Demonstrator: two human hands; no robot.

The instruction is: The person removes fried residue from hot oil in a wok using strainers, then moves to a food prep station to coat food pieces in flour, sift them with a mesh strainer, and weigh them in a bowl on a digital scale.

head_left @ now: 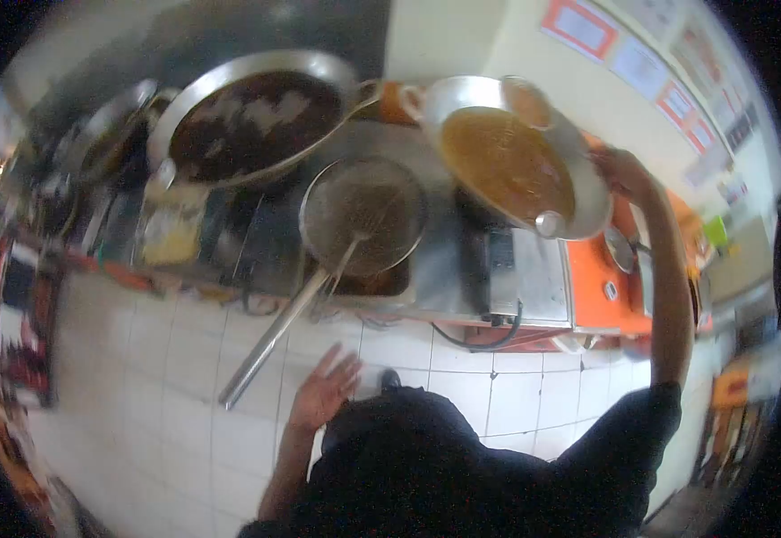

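Observation:
My right hand (621, 172) reaches to the right edge of a wide metal wok (595, 213) that holds golden-brown liquid (507, 166). Its fingers are bent and blurred at the rim, and I cannot tell whether they grip anything. Low over the tiled floor, my left hand (327, 390) hangs with fingers spread and nothing in it. Nearest to it is the long handle of a round mesh strainer (363, 193), which rests over an opening in the metal counter. A fork-like shape shows across the strainer's mesh.
At the left stands another large wok (220, 79) with dark liquid. A yellowish block (171, 235) lies on the counter below it. To the right is an orange countertop (595, 273) with a small metal pan (619, 249). A black hose (475, 345) loops below the counter's front edge.

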